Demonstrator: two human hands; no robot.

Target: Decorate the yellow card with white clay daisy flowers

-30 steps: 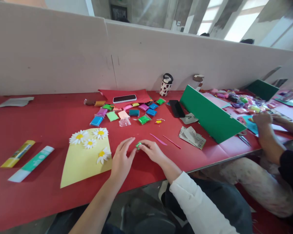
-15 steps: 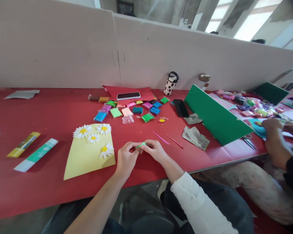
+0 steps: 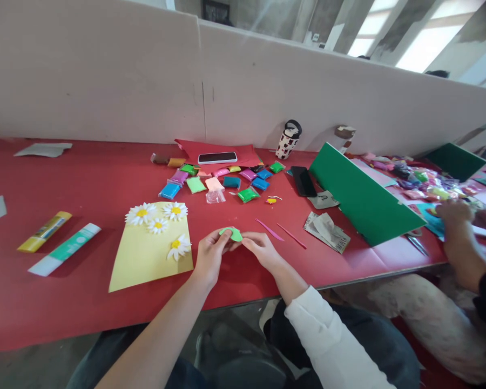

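A flattened piece of light green modelling clay [image 3: 232, 233] is held between my two hands, just above the near edge of the table. My left hand [image 3: 210, 255] pinches its left side, thumb on top. The fingertips of my right hand [image 3: 262, 249] close on its right end. To the left lies a yellow sheet of card [image 3: 146, 259] with several white clay daisies [image 3: 141, 214] with yellow centres along its top and right side. A pink modelling knife [image 3: 269, 230] and a thin pink stick [image 3: 291, 236] rest to the right of my hands.
Several coloured clay packets [image 3: 248, 194] lie behind my hands, near a white-edged phone [image 3: 217, 158] and a spotted bottle [image 3: 288, 140]. Two tubes [image 3: 65, 249] lie at left. On the right stand a green board [image 3: 364, 197], a black phone [image 3: 302, 181] and a co-worker's hands [image 3: 456, 213].
The green clay has turned so its broad flat face now shows, where before only a thin edge was visible. My right fingers have shifted slightly to the right along it.
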